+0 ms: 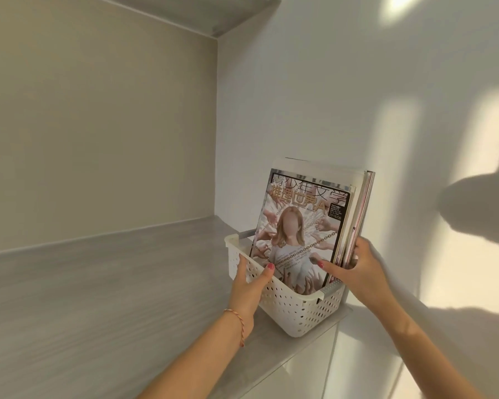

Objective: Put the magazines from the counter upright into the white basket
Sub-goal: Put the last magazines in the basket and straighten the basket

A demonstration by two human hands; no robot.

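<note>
My left hand (249, 279) grips the near-left rim of the basket (297, 308), thumb hooked inside, steadying it on the desk (104, 283). Just right of that thumb the magazines (303, 223) stand upright in the basket, leaning slightly toward the wall. My right hand (355, 264) pinches their right edge, thumb across the front cover, fingers behind. I judge them light but floppy, with glossy covers likely to slide, so I'd hold the whole sheaf low along its edge. The perforated plastic basket looks light and could skid.

Perforated white plastic basket (294, 309), glossy paper magazines (300, 226), matt wood-grain counter (113, 283)
</note>
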